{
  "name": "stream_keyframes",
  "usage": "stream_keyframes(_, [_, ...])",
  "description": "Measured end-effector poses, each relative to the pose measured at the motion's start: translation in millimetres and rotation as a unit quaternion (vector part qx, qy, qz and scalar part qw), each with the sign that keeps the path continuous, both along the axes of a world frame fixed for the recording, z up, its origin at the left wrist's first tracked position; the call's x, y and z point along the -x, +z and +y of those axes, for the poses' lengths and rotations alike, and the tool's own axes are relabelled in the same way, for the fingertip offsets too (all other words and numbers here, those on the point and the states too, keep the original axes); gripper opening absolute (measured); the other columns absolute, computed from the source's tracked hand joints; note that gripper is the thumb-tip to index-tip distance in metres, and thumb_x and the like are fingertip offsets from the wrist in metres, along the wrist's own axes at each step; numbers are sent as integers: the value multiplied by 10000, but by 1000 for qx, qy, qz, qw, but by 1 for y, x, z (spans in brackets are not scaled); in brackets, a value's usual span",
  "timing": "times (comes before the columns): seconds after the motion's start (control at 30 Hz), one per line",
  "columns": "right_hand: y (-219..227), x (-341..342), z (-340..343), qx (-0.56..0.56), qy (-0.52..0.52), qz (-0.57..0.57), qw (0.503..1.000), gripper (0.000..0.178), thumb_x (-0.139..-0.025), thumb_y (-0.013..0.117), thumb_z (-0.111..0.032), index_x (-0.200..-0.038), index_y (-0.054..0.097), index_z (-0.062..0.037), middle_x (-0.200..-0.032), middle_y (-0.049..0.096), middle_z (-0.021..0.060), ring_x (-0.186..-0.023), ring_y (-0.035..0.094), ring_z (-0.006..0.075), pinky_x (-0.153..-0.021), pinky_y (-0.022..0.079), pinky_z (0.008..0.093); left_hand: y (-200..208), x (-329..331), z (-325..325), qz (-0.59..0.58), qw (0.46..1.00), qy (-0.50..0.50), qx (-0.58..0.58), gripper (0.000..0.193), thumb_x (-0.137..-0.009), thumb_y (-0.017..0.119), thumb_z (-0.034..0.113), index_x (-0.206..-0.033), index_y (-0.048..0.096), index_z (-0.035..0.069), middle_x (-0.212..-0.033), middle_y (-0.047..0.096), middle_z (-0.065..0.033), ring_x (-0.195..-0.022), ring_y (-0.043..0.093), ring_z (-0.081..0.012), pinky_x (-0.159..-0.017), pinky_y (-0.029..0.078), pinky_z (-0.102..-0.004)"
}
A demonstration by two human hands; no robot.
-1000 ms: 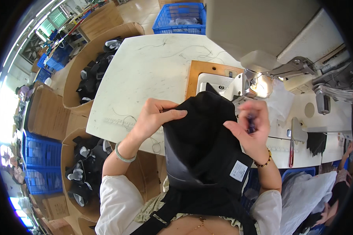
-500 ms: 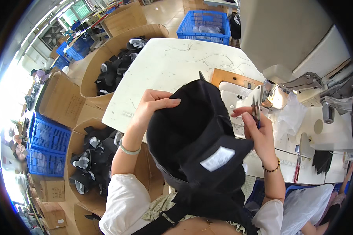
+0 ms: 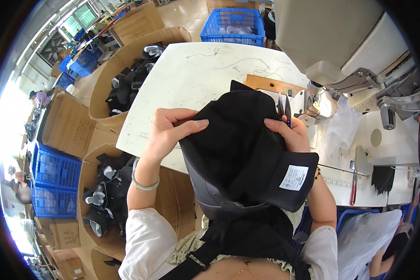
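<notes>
My left hand (image 3: 170, 130) grips the upper left edge of a black sewn fabric piece (image 3: 238, 135), thumb on top. This piece gapes like a pouch, and a flap with a white printed label (image 3: 293, 178) juts out at its right. My right hand (image 3: 291, 135) pinches the upper right edge between thumb and fingers. Small scissors (image 3: 286, 110) with some blue near the handle are also tucked in that hand, blades pointing up and away from me. Most of the scissors' handle is hidden by the fingers.
A sewing machine (image 3: 331, 42) stands at the right over the white table (image 3: 186, 70), with loose threads on the tabletop. A red-handled tool (image 3: 353, 186) lies at the right. Cardboard boxes (image 3: 95, 91) of black and grey pieces stand at the left; a blue crate (image 3: 210, 35) is beyond.
My right hand has moved from beside the fabric piece onto its upper right edge, scissors still held. The piece has turned and spread, its labelled flap shifting right. My left hand keeps its grip.
</notes>
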State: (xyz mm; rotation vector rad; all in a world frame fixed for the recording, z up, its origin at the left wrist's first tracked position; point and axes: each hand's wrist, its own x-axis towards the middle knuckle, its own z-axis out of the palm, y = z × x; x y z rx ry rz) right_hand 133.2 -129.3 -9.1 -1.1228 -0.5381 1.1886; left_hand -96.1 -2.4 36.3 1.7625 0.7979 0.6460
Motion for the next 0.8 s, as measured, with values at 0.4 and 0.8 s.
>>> stream_keyframes(0.4, [-6, 5, 0, -33, 2, -15, 999, 83, -796, 689, -66, -844, 624, -45, -694, 628, -9, -586, 601, 66, -533, 460, 209, 17, 8, 0, 154, 985, -23, -74, 241, -763, 730, 111, -934, 680, -51, -718, 665, -33, -655, 552, -42, -580, 436, -213])
stream_keyframes(0.8, [11, 36, -1, -453, -117, -771, 431, 107, -709, 628, -30, -809, 666, -20, -1148, 646, 117, -434, 341, 46, -389, 288, 159, 19, -1, 22, -21, 847, 12, -532, 535, -676, 645, 32, -1199, 619, 142, -1176, 615, -135, -952, 647, -293, -784, 540, -336])
